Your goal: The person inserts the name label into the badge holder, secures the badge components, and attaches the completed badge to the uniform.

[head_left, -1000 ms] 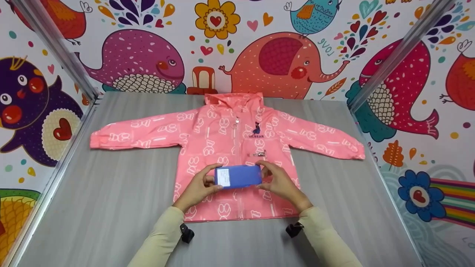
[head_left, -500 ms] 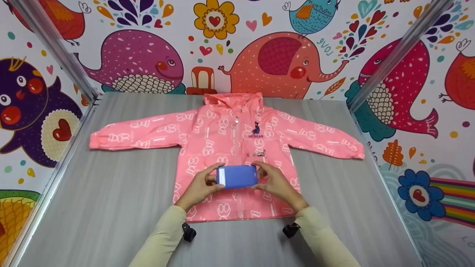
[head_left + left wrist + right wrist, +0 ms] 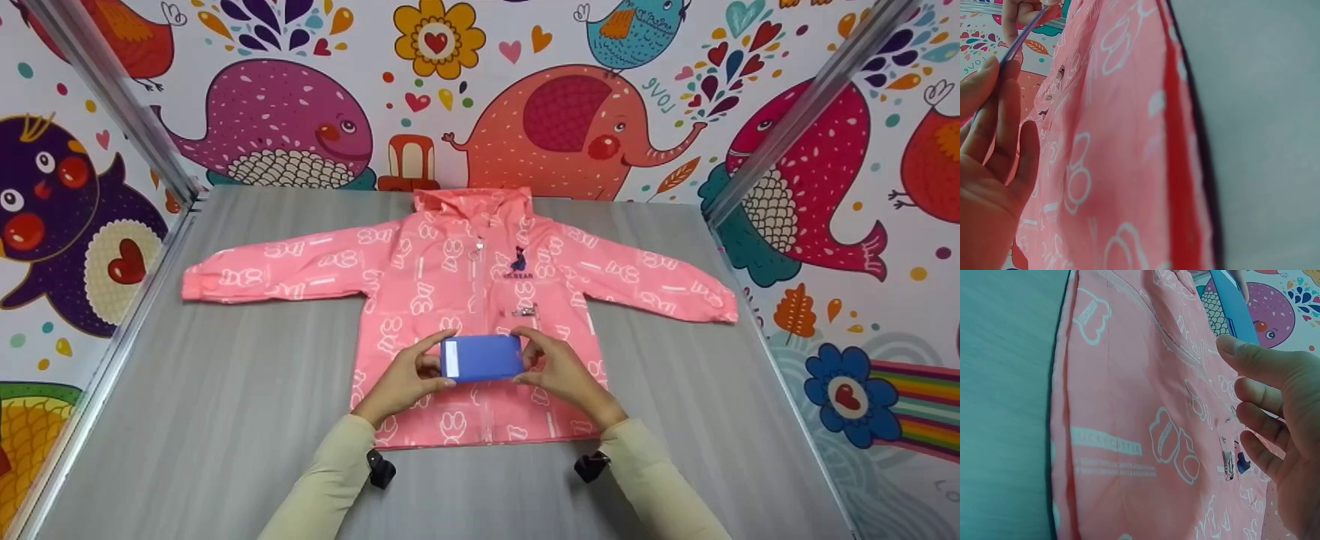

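Both hands hold a flat, thin blue rectangle (image 3: pixel 484 358), phone-like in shape, with a white label strip at its left end. The left hand (image 3: pixel 405 379) pinches the left end between thumb and fingers; the right hand (image 3: pixel 562 375) pinches the right end. Beneath them a pink hooded jacket (image 3: pixel 420 270) lies face up, sleeves spread, with a white print, a front zip and a dark bear badge on the chest. In the left wrist view the blue rectangle (image 3: pixel 1023 36) shows edge-on. In the right wrist view, the rectangle (image 3: pixel 1235 306) reaches up past the thumb.
The jacket lies on a grey wood-grain table (image 3: pixel 247 390). Metal posts (image 3: pixel 127 105) stand at the table's back corners, before walls printed with cartoon animals. Small black devices (image 3: pixel 381 469) sit on the inner side of both wrists.
The blue rectangle looks shorter from end to end, and its white label narrower, than a second ago. The right hand has shifted slightly left. The jacket lies as before.
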Demonstrator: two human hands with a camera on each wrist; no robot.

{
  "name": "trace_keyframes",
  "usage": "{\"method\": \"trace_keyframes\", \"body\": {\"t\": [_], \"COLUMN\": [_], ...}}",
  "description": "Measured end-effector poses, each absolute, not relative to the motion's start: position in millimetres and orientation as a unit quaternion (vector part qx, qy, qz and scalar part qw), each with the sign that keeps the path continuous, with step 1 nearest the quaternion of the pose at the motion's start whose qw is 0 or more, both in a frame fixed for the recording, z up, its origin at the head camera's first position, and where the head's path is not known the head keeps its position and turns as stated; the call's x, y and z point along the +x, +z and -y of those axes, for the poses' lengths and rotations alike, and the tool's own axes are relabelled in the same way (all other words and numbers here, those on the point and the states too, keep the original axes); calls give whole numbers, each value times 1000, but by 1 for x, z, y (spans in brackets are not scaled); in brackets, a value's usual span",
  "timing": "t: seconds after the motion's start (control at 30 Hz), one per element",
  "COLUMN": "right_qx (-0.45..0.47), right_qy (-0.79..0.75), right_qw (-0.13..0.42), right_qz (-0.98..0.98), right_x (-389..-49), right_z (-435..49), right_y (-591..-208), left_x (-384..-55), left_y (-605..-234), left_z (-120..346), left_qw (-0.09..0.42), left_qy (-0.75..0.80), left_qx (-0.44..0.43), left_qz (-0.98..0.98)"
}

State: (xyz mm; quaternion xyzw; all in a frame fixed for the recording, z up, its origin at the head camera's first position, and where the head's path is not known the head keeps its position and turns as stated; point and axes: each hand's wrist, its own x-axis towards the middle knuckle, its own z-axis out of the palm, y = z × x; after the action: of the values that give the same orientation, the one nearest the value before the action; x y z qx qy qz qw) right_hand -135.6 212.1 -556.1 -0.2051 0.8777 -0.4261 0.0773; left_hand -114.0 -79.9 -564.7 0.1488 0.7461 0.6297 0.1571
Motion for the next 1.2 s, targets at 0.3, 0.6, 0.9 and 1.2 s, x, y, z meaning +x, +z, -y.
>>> {"method": "trace_keyframes", "body": {"t": [0.3, 0.6, 0.9, 1.2], "right_qx": [-216, -226, -228, -226], "right_qy": [-422, -411, -410, -417], "right_qw": [75, 71, 67, 85], "right_qz": [-878, -880, -881, -876], "right_x": [-135, -134, -134, -136], "right_z": [-211, -208, -209, -217], "right_y": [-555, -554, -554, -553], "left_x": [-115, -115, -115, -116], "left_y": [-564, -564, -563, -563], "left_z": [78, 73, 73, 76], "left_qw": [153, 159, 159, 159], "left_qy": [623, 628, 632, 637], "left_qx": [138, 139, 143, 136], "left_qz": [-754, -749, -745, -742]}}
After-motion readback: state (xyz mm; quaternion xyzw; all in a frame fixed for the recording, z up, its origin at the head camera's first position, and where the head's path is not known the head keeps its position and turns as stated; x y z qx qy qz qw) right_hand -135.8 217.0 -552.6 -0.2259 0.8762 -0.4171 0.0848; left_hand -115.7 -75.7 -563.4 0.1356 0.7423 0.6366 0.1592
